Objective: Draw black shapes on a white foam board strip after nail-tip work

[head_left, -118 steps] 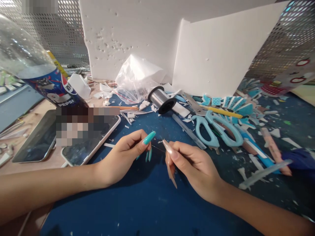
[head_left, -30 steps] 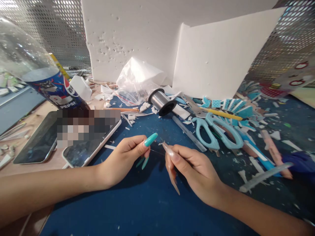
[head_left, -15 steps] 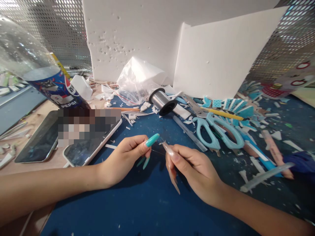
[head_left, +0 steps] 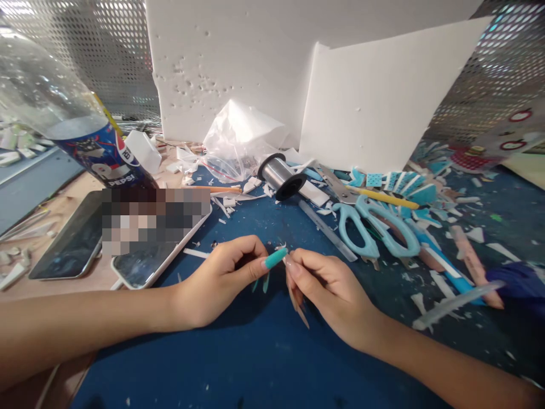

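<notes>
My left hand [head_left: 238, 272], with long teal nails, is closed in a pinch, thumb against forefinger. Its fingertips meet those of my right hand [head_left: 326, 287], which has long pale pinkish nails and is pinched too. A tiny pale wisp [head_left: 281, 246] shows at the nail tips. What the pinches hold is very fine, apparently a thin strand, mostly hidden by the nails. Behind the hands a black-flanged spool [head_left: 281, 175] wound with silvery-grey line lies on its side on the blue mat [head_left: 255, 363].
Light-blue scissors [head_left: 357, 227], a yellow pencil [head_left: 385, 197] and a glue stick [head_left: 327, 230] lie right of the spool. Two phones [head_left: 68, 238] and a Pepsi bottle [head_left: 102, 147] are at left. White foam boards [head_left: 370, 102] stand behind, with scraps and a plastic bag [head_left: 238, 130].
My left hand has moved right and slightly down, so its nail tips now meet my right hand's. The fine strand seen between the hands before is now hidden.
</notes>
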`<state>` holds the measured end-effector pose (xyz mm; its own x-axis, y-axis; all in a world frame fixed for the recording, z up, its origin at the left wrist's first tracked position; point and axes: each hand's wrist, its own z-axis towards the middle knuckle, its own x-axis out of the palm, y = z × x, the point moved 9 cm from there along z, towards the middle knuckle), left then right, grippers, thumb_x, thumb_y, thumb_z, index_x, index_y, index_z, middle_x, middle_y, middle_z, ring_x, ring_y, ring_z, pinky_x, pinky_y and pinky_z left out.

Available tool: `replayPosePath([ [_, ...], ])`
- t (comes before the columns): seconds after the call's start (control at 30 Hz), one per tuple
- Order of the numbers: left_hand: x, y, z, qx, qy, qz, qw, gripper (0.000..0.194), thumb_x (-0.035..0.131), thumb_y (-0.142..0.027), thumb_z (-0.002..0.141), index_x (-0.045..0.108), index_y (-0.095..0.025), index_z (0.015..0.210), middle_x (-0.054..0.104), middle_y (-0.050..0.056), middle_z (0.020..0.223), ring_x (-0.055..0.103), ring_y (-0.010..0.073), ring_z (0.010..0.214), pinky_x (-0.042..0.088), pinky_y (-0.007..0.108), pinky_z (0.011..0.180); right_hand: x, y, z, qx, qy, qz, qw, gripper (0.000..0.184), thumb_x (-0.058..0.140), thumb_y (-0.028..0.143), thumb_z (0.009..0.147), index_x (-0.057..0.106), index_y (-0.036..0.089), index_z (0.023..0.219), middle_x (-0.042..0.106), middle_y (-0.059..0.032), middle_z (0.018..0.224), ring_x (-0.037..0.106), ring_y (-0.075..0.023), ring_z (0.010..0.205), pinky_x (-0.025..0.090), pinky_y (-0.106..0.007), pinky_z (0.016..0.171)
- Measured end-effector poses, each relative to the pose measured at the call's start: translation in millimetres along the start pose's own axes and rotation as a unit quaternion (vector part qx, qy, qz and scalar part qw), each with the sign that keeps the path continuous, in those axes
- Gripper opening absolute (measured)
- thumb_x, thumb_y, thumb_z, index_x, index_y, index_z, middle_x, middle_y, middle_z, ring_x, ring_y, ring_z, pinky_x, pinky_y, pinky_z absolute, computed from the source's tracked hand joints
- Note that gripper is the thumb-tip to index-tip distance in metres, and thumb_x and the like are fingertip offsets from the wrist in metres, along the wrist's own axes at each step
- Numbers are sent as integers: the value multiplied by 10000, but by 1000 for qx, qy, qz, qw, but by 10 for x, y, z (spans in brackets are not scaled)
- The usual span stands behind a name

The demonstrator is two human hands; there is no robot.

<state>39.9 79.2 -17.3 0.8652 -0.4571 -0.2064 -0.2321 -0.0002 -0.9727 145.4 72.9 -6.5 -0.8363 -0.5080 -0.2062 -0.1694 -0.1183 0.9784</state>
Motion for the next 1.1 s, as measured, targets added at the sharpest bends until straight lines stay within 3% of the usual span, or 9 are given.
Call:
replayPosePath([
  [0.33, 26, -115, -24, 73, 4, 79, 994, 392, 462, -372, 938, 463, -166, 604, 486, -30, 604, 425, 94, 573, 324, 219, 560, 45, 4, -3, -2, 26, -21, 999, 375, 419, 405, 970, 502, 184, 679, 547, 18, 573, 549, -91, 496, 430, -208, 492],
  [0.63, -194, -177, -132, 107, -126, 139, 976, 413, 403, -331, 974, 435, -173, 594, 427, -43, 572, 376, 91, 524, 295, 229, 523, 72, 3, -3, 21, 30, -76, 996, 411, 387, 396, 983, 519, 178, 661, 440, 53, 476, 466, -75, 400, 375, -217, 456],
  [0.77, -241, -288, -200, 162, -163, 174, 957, 397, 345, -345, 993, 424, -180, 641, 430, -30, 607, 393, 100, 543, 309, 238, 530, 46, 45, 13, 9, 16, -98, 995, 427, 372, 372, 991, 535, 178, 647, 384, 56, 486, 388, -71, 404, 306, -225, 429],
  [0.87, -175, -505, -241, 259, -154, 292, 908, 424, 281, -370, 1002, 390, -184, 637, 417, -13, 612, 368, 120, 568, 317, 256, 557, 26, 33, 13, -3, 7, -104, 995, 424, 353, 383, 995, 506, 185, 652, 375, 53, 511, 374, -80, 431, 297, -233, 446],
  [1.0, -25, -810, -329, 373, -154, 488, 774, 414, 310, -323, 1000, 409, -186, 622, 429, 0, 581, 306, 148, 571, 277, 295, 549, -5, 25, -2, -28, -13, -108, 994, 432, 361, 443, 979, 437, 195, 634, 407, 33, 576, 379, -96, 487, 304, -247, 480],
  [1.03, -16, -862, -334, 380, -156, 510, 756, 413, 311, -310, 1001, 415, -185, 622, 432, 0, 577, 304, 150, 570, 274, 296, 546, -5, 21, -7, -26, -14, -97, 995, 438, 351, 456, 979, 437, 197, 637, 399, 36, 564, 375, -97, 476, 306, -248, 477],
  [1.1, -19, -931, -311, 373, -144, 521, 754, 420, 285, -288, 1008, 423, -182, 625, 442, -1, 581, 323, 145, 570, 295, 281, 546, -11, 29, -17, -23, -20, -60, 998, 430, 314, 466, 987, 464, 199, 685, 388, 48, 525, 390, -101, 451, 329, -249, 476],
])
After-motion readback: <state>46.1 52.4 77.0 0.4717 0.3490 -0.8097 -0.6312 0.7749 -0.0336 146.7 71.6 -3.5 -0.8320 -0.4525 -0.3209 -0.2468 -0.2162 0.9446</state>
